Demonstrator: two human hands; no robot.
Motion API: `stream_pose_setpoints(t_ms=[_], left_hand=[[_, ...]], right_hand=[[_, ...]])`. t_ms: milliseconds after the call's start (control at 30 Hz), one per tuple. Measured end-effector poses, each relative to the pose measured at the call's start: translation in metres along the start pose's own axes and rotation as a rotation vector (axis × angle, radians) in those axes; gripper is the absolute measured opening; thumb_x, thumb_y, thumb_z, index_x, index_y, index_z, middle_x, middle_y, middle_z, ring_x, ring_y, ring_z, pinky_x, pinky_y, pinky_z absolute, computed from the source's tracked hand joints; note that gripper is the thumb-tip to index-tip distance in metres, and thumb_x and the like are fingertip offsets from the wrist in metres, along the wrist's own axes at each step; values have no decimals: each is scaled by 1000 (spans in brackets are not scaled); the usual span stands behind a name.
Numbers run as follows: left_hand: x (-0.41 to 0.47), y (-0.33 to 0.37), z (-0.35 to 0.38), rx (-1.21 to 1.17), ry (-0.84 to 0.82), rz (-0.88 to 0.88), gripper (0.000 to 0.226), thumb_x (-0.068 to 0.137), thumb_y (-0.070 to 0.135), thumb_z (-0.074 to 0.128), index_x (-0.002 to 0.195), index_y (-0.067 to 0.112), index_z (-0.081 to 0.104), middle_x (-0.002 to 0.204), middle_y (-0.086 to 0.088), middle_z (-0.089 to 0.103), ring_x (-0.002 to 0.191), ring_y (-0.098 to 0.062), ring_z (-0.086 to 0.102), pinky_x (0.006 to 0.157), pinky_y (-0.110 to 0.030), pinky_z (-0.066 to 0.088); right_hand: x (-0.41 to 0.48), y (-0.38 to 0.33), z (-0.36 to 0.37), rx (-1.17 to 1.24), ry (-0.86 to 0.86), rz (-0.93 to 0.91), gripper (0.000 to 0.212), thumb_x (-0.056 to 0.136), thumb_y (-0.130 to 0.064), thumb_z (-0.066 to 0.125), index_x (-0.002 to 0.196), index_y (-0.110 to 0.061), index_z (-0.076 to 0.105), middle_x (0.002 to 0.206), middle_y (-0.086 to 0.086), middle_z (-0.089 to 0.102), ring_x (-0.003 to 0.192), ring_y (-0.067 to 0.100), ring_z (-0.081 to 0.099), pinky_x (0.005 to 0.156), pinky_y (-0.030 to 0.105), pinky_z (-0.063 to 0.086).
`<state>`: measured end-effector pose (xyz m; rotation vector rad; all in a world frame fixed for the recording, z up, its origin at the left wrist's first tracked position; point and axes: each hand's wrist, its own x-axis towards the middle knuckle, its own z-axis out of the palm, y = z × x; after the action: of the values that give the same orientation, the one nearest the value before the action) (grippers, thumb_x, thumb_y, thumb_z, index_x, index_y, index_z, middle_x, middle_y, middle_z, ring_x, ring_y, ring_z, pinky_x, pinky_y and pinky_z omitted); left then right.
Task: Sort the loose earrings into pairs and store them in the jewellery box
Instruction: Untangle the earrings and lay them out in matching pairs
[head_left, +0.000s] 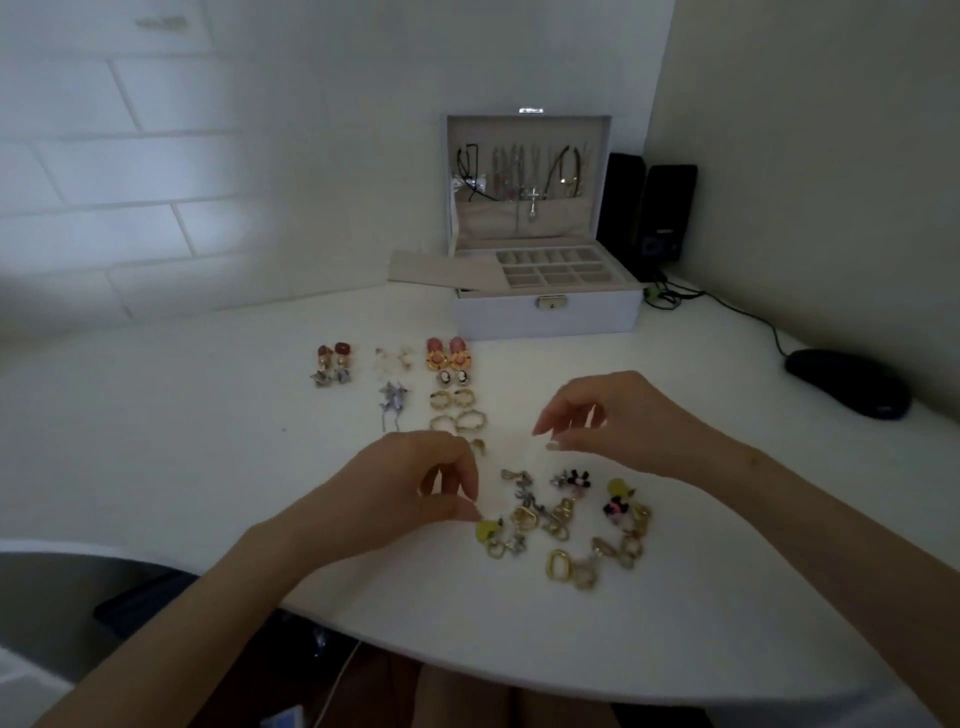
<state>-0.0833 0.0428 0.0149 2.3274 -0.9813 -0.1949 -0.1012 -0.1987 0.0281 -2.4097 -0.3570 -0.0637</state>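
Observation:
An open white jewellery box (545, 317) stands at the back of the white table, its compartment tray showing and necklaces hanging in the lid. Sorted pairs lie in rows in front of it: red-and-grey drops (332, 364), white ones (392, 358), pink flowers (448, 353), gold hoops (452, 399). A heap of loose earrings (571, 519) lies nearer me. My left hand (415, 488) hovers with curled fingers just left of the heap, near a yellow earring (488, 530); nothing shows between its fingers. My right hand (597, 421) hangs loosely curled above the heap, holding nothing.
A beige insert tray (441, 270) leans at the box's left. Two black speakers (649, 213) stand behind the box on the right, and a black mouse (847, 382) with its cable lies at the far right. The table's curved front edge (519, 670) is close to me.

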Motion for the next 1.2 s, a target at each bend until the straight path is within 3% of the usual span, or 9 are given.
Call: stream_pose_setpoints(t_ms=[200, 300, 433, 667, 800, 933, 1200], left_hand=[[7, 8, 14, 45, -117, 3, 16, 73, 33, 75, 81, 35, 61, 77, 13, 60, 73, -2, 52, 62, -11, 40], [11, 12, 14, 50, -61, -1, 11, 74, 39, 70, 77, 37, 59, 86, 19, 59, 73, -5, 52, 61, -14, 41], [24, 17, 18, 120, 63, 34, 10, 80, 41, 65, 83, 33, 59, 79, 14, 57, 71, -7, 52, 63, -17, 41], [35, 19, 30, 221, 32, 68, 7, 82, 30, 67, 86, 26, 62, 82, 17, 53, 72, 4, 45, 65, -10, 34], [33, 17, 23, 120, 104, 79, 9, 80, 30, 68, 82, 27, 60, 84, 12, 57, 73, -4, 50, 65, -14, 40], [29, 20, 10, 16, 188, 80, 9, 79, 26, 69, 82, 24, 60, 85, 12, 59, 74, -3, 50, 64, -9, 38], [24, 19, 2, -279, 277, -17, 10, 79, 18, 69, 80, 17, 60, 91, 14, 71, 59, -2, 50, 55, -14, 43]], right_hand=[[-10, 11, 7, 28, -60, 57, 13, 74, -17, 77, 84, -26, 74, 84, -4, 66, 75, 8, 59, 63, 13, 42], [-10, 13, 9, 56, -64, 55, 11, 74, -14, 77, 79, -24, 73, 81, -6, 68, 69, 4, 56, 61, 13, 41], [-11, 14, 11, 67, -56, 45, 11, 75, -12, 76, 74, -22, 72, 73, -12, 65, 64, -2, 54, 60, 11, 40], [-13, 18, 14, 73, -20, 31, 10, 76, -13, 75, 79, -22, 73, 80, -10, 64, 68, 5, 55, 62, 14, 40], [-10, 13, 18, 24, 2, -50, 12, 77, -17, 74, 85, -26, 71, 86, -4, 63, 74, 11, 58, 66, 14, 41], [-6, 8, 25, -79, 12, -34, 11, 80, -27, 71, 91, -25, 68, 83, -8, 61, 73, 2, 52, 75, 22, 43], [6, 1, 27, -184, -54, 27, 7, 79, -25, 71, 84, -20, 69, 83, -5, 62, 76, 8, 54, 64, 17, 41]])
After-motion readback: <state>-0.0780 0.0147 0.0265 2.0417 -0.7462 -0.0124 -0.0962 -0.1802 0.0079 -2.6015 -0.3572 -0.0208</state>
